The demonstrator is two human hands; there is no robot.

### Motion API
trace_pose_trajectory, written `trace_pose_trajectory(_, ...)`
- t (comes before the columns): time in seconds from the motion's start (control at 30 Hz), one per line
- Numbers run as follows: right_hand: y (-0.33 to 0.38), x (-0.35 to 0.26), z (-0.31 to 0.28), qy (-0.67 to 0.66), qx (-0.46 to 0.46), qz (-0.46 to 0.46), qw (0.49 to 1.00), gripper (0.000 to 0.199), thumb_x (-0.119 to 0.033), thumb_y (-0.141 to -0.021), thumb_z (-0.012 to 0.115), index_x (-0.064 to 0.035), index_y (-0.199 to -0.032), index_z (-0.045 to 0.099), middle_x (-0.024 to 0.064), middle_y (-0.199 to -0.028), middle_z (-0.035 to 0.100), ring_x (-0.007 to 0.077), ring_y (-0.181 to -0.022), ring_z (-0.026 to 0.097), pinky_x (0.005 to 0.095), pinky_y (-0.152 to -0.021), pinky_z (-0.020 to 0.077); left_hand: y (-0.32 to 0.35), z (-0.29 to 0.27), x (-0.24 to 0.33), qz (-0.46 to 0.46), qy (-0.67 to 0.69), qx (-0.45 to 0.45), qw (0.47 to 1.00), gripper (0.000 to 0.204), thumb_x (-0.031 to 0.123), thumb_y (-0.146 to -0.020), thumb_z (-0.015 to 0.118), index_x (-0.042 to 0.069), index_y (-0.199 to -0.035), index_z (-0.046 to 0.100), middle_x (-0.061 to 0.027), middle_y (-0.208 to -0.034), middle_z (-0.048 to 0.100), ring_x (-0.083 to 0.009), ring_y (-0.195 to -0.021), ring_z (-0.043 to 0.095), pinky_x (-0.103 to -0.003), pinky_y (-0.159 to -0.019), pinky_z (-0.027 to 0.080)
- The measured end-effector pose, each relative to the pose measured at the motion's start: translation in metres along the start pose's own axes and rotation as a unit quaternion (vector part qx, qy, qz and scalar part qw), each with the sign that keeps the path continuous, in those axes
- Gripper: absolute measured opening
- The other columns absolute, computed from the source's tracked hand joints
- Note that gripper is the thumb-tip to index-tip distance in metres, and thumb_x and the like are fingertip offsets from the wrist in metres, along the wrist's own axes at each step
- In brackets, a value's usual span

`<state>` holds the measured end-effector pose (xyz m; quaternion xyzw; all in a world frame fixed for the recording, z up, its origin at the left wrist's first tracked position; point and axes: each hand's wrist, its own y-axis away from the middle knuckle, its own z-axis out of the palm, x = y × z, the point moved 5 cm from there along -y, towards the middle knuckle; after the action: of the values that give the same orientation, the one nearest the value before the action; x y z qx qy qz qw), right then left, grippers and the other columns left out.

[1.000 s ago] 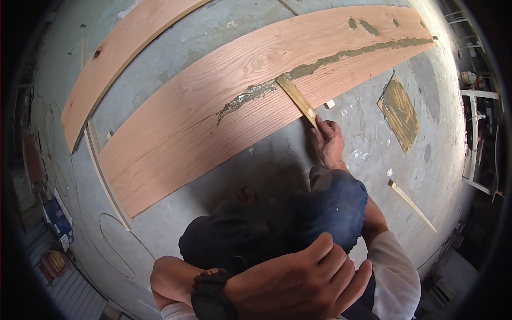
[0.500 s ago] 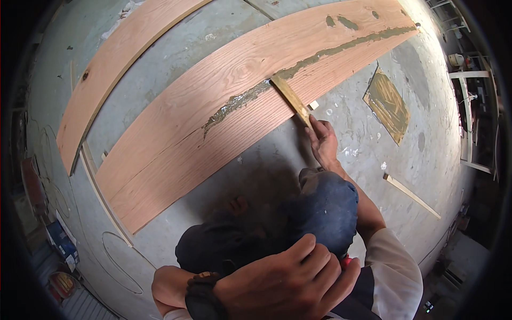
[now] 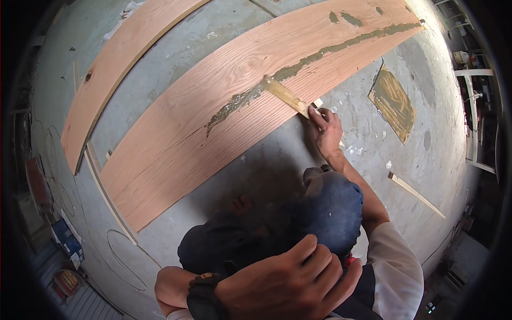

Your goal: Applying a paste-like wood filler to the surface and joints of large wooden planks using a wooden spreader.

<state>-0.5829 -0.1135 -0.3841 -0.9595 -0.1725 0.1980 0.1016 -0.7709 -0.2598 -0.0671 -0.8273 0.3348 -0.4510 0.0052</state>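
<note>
A long pale wooden board (image 3: 176, 144) with a curved edge lies on the floor in front of me. A seam of grey-green filler (image 3: 298, 69) runs along it, with several patches near the far right end. My right hand (image 3: 326, 133) pinches the near end of a flat wooden strip (image 3: 285, 96). The strip lies over the board, its far end touching the filler. Close to the camera, my left hand (image 3: 288, 280), with a dark watch at its wrist, hangs loosely above my lap. Its fingers are bent and slightly apart, with nothing visible in them.
Another curved board (image 3: 114, 74) lies at far left, near a thin batten (image 3: 114, 200). Right of my right hand is a flat panel (image 3: 393, 104) smeared with filler. A narrow wooden stick (image 3: 416, 194) lies nearer. White-framed shelving (image 3: 472, 114) stands at far right.
The wooden strip's far end has moved slightly left along the filler and now lies flatter, showing more of its broad face. My right hand has turned with it; my left hand looks unchanged.
</note>
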Motion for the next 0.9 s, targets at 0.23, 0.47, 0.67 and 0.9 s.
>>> trace_pose_trajectory(0.23,0.046,-0.027,0.027,-0.203,-0.117,0.182,0.955,0.039,-0.020,-0.088,0.076,-0.0152,-0.126,0.071,0.0114,-0.101,0.066,0.0319,-0.091,0.066,0.0390,-0.080,0.0531,-0.002,-0.006,0.000,0.023,-0.026,-0.076,0.996,0.025,0.018,-0.092,0.065,0.005,-0.113,0.071,-0.0036,-0.076,0.063,-0.0169,-0.072,0.056,-0.033,-0.075,0.045)
trace_pose_trajectory(0.47,0.055,-0.095,0.041,-0.200,-0.227,0.010,0.953,0.046,-0.023,-0.082,0.077,-0.0243,-0.128,0.069,0.0060,-0.108,0.065,0.0284,-0.101,0.064,0.0402,-0.082,0.0542,0.000,-0.009,0.007,0.047,-0.062,-0.085,0.993,0.026,0.019,-0.090,0.066,0.005,-0.112,0.071,-0.0025,-0.076,0.063,-0.0168,-0.072,0.055,-0.033,-0.075,0.044)
trace_pose_trajectory(0.67,0.023,-0.099,0.029,-0.119,-0.131,-0.151,0.973,0.043,-0.021,-0.083,0.074,-0.0218,-0.126,0.070,0.0051,-0.108,0.062,0.0270,-0.098,0.060,0.0417,-0.081,0.0514,0.008,-0.001,0.010,0.061,-0.053,-0.097,0.992,0.030,0.020,-0.090,0.066,0.005,-0.116,0.070,-0.0059,-0.080,0.063,-0.0182,-0.076,0.056,-0.035,-0.080,0.047)
trace_pose_trajectory(0.9,0.041,0.054,-0.045,-0.119,0.021,0.145,0.982,0.033,-0.021,-0.092,0.072,-0.0142,-0.124,0.072,0.0122,-0.107,0.070,0.0304,-0.093,0.067,0.0398,-0.079,0.0543,-0.011,-0.006,0.007,0.036,-0.019,0.015,0.999,0.036,0.012,-0.091,0.067,0.003,-0.126,0.065,-0.0128,-0.093,0.065,-0.0264,-0.086,0.063,-0.041,-0.086,0.053)
